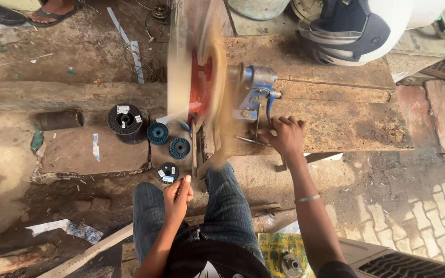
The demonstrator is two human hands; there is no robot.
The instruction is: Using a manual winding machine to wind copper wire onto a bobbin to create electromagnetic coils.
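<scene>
Winding step underway: right hand (285, 135) gripped the crank of the blue metal hand-winder (256, 92), red coil former (200, 85) blurred beside it; left hand (177, 194) pinched, likely guiding wire. Next: steady tension.

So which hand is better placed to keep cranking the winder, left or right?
Right. The right hand is already on the crank by the blue hand winder on the wooden bench. The left hand is pinched near the knee, below the blurred spinning wheel, seemingly guiding wire I cannot make out.

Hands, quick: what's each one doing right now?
Left hand: fingers pinched together above the lap; anything held is too thin to see.
Right hand: closed on the crank handle of the blue winder.
</scene>
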